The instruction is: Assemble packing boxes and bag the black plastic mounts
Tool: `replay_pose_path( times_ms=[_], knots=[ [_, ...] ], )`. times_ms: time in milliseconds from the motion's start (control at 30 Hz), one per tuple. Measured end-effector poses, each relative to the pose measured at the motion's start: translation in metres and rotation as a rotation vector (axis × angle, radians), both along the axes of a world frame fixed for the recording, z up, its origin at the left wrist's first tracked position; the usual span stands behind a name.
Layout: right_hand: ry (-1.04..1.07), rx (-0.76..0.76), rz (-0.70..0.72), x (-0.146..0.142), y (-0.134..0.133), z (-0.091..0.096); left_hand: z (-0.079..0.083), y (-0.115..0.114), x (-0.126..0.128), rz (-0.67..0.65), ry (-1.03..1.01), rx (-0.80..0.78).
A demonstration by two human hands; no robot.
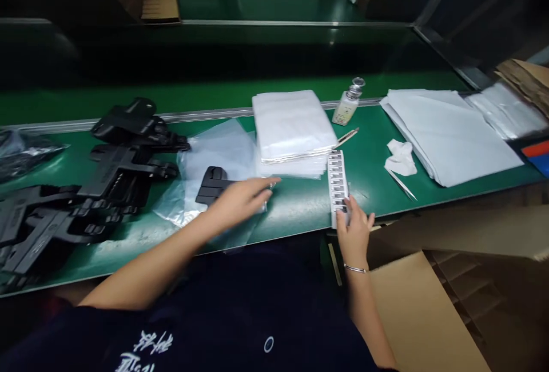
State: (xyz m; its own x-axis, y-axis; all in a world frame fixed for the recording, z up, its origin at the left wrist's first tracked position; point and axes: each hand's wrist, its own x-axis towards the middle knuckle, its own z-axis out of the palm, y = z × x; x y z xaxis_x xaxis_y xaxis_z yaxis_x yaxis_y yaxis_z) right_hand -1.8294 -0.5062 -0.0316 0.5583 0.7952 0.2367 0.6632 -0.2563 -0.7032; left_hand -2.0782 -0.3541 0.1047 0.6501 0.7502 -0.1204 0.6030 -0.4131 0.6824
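My left hand [244, 203] is above the bench with its fingers stretched out toward the right, open. Partly behind it, a black plastic part [212, 183] lies on clear plastic bags [223, 146]; the hand hides the part's right end, and I cannot tell whether they touch. My right hand [355, 232], with a bracelet on the wrist, has its thumb and forefinger on the lower end of a narrow sheet of printed labels [337, 175]. That sheet lies on the green bench, close to the front edge.
Several black plastic assemblies [120, 172] crowd the left. A stack of white bags [291, 123], a pump bottle [346, 103], tweezers [401, 183], a crumpled white cloth [401, 158] and white sheets [450, 132] extend rightward. An open cardboard box [420, 303] stands below the bench's edge.
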Motion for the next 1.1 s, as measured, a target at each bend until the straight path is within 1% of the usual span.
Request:
replay_pose_path(
  times_ms=[33, 67, 100, 133, 167, 200, 233, 300, 333, 400, 433, 533, 667, 833, 1100],
  knots=[
    [-0.016, 0.015, -0.030, 0.002, 0.004, 0.000, 0.003, 0.015, -0.026, 0.054, 0.022, 0.107],
    [-0.018, 0.048, -0.051, 0.003, 0.010, 0.002, 0.002, 0.029, -0.051, 0.078, 0.056, 0.174],
    [0.002, 0.106, -0.062, 0.003, 0.016, 0.005, -0.001, 0.040, -0.075, 0.084, 0.087, 0.200],
    [0.056, 0.177, -0.054, 0.000, 0.024, 0.010, -0.007, 0.047, -0.094, 0.082, 0.106, 0.189],
    [0.148, 0.250, -0.023, -0.007, 0.033, 0.016, -0.015, 0.051, -0.109, 0.075, 0.113, 0.161],
    [0.272, 0.311, 0.030, -0.016, 0.043, 0.024, -0.023, 0.050, -0.118, 0.078, 0.101, 0.134],
    [0.411, 0.343, 0.102, -0.028, 0.053, 0.032, -0.031, 0.045, -0.123, 0.093, 0.074, 0.117],
    [0.630, 0.309, 0.283, -0.059, 0.073, 0.050, -0.045, 0.030, -0.118, 0.159, 0.003, 0.129],
    [0.672, 0.260, 0.372, -0.076, 0.082, 0.058, -0.050, 0.021, -0.112, 0.202, -0.031, 0.145],
    [0.630, 0.157, 0.503, -0.108, 0.098, 0.071, -0.056, 0.003, -0.097, 0.269, -0.078, 0.164],
    [0.583, 0.114, 0.540, -0.122, 0.104, 0.075, -0.058, -0.003, -0.090, 0.285, -0.093, 0.168],
    [0.479, 0.030, 0.555, -0.147, 0.116, 0.078, -0.060, -0.014, -0.078, 0.309, -0.122, 0.182],
    [0.441, -0.009, 0.530, -0.155, 0.118, 0.071, -0.062, -0.015, -0.076, 0.328, -0.118, 0.204],
    [0.401, -0.005, 0.507, -0.156, 0.116, 0.069, -0.065, -0.015, -0.076, 0.335, -0.109, 0.236],
    [0.380, 0.016, 0.492, -0.159, 0.117, 0.067, -0.063, -0.015, -0.075, 0.335, -0.098, 0.255]
  ],
)
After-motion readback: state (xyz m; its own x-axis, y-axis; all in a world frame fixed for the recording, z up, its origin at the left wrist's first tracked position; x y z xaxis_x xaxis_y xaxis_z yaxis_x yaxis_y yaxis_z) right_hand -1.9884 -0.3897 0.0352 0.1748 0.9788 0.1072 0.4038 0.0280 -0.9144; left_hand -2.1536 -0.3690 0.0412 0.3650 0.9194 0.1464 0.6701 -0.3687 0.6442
